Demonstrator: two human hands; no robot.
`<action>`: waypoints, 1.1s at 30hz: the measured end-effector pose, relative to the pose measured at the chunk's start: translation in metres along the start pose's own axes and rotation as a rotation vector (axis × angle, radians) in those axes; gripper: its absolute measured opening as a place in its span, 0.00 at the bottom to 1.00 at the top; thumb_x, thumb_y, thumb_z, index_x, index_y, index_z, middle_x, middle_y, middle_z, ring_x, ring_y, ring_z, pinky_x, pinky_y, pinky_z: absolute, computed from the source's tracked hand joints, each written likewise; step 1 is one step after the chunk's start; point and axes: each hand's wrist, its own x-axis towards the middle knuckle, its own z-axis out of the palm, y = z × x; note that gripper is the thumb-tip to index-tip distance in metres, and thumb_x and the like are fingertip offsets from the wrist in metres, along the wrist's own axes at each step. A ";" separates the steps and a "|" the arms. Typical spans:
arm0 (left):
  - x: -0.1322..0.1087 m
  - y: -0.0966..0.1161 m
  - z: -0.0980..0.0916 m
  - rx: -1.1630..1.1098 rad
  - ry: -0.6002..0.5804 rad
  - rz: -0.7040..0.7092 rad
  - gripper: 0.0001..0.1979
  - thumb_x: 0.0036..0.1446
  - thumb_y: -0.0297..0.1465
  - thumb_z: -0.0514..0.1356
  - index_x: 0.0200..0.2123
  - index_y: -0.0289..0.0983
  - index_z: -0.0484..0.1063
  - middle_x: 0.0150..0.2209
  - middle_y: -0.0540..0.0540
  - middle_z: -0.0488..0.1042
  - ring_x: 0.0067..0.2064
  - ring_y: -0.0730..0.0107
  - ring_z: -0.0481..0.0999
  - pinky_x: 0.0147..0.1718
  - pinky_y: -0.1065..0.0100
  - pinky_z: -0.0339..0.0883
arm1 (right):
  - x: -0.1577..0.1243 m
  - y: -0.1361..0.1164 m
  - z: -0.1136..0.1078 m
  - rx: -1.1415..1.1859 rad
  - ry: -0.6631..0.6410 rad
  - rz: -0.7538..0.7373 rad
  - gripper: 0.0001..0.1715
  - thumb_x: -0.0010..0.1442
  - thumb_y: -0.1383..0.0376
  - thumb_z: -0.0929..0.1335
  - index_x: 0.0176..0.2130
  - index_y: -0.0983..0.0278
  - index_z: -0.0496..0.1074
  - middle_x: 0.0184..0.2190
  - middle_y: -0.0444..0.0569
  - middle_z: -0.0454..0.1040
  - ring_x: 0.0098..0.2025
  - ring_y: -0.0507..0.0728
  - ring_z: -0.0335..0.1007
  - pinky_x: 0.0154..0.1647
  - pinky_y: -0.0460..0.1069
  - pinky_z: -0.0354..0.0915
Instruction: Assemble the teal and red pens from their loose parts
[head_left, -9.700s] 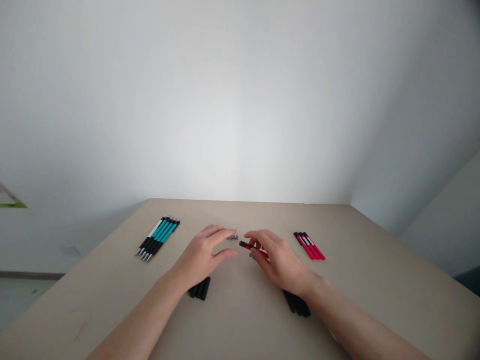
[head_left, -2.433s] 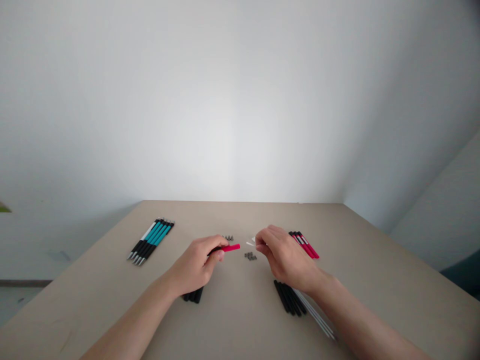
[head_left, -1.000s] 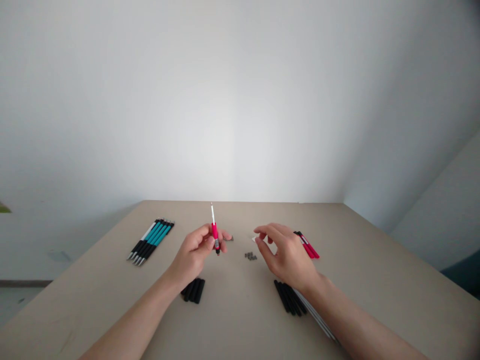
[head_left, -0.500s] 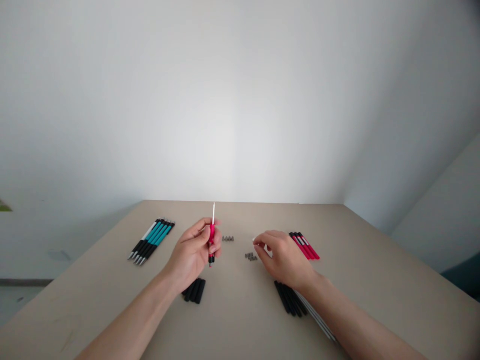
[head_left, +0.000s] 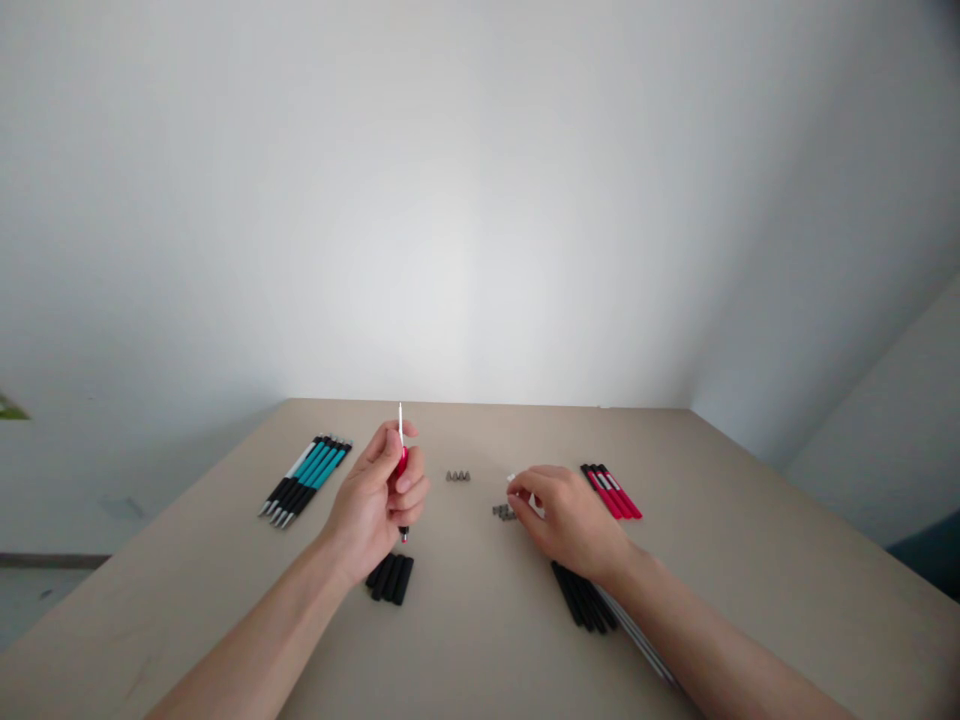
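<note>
Upright in my left hand (head_left: 377,497) is a red and black pen barrel (head_left: 403,463), its middle covered by the fingers. A thin pale refill (head_left: 400,420) sticks out of the top. My right hand (head_left: 566,515) has its thumb and fingertips pinched together; what they hold, if anything, I cannot make out. A tiny white piece (head_left: 511,478) shows just beyond those fingertips. Small dark metal parts (head_left: 502,512) lie beside and partly under the right fingers. Between the hands, several small metal cone tips (head_left: 458,477) stand in a row on the table (head_left: 465,620).
Several finished-looking pens (head_left: 307,480), mostly teal and black, lie at the left. Short black grips (head_left: 391,579) are below my left hand. Red barrels (head_left: 616,492) lie right of my right hand; black tubes (head_left: 581,600) and pale refills (head_left: 639,640) lie under the right forearm.
My left hand has moved slightly left with the pen, and its fingers have closed further around the barrel, with the thumb now up by the refill. The right hand stays nearly in place.
</note>
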 end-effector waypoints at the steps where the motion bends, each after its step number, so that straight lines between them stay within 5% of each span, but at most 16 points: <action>1: 0.000 0.000 0.000 -0.001 0.008 0.003 0.12 0.59 0.43 0.58 0.35 0.42 0.63 0.17 0.59 0.54 0.15 0.82 0.44 0.14 0.80 0.41 | 0.000 -0.001 0.000 -0.001 -0.004 0.004 0.08 0.58 0.71 0.64 0.33 0.64 0.74 0.27 0.47 0.75 0.31 0.53 0.69 0.35 0.46 0.60; 11: 0.000 0.002 -0.001 0.024 -0.005 -0.068 0.13 0.58 0.40 0.58 0.29 0.39 0.59 0.17 0.59 0.55 0.15 0.84 0.39 0.11 0.81 0.36 | 0.001 0.000 -0.002 -0.037 -0.015 0.052 0.10 0.58 0.71 0.64 0.33 0.64 0.74 0.28 0.48 0.76 0.31 0.54 0.71 0.35 0.47 0.62; 15: -0.001 -0.007 -0.003 0.347 -0.022 -0.068 0.17 0.60 0.44 0.54 0.26 0.39 0.57 0.17 0.59 0.54 0.15 0.82 0.40 0.12 0.78 0.35 | 0.001 0.000 -0.001 -0.050 -0.056 0.054 0.09 0.57 0.73 0.64 0.32 0.64 0.74 0.28 0.47 0.76 0.32 0.54 0.71 0.36 0.47 0.62; 21: -0.004 -0.020 -0.007 1.191 -0.202 0.219 0.17 0.64 0.39 0.48 0.26 0.38 0.59 0.19 0.56 0.54 0.22 0.76 0.54 0.22 0.73 0.48 | 0.000 0.000 0.000 -0.072 -0.145 0.063 0.06 0.56 0.70 0.67 0.30 0.63 0.74 0.28 0.47 0.76 0.34 0.55 0.72 0.37 0.47 0.62; 33: -0.004 -0.018 -0.005 1.360 -0.271 0.222 0.14 0.65 0.36 0.46 0.27 0.38 0.59 0.19 0.56 0.55 0.22 0.74 0.56 0.24 0.71 0.47 | -0.001 0.003 -0.001 -0.076 -0.203 0.081 0.06 0.56 0.70 0.67 0.30 0.63 0.74 0.29 0.46 0.76 0.33 0.55 0.71 0.36 0.47 0.60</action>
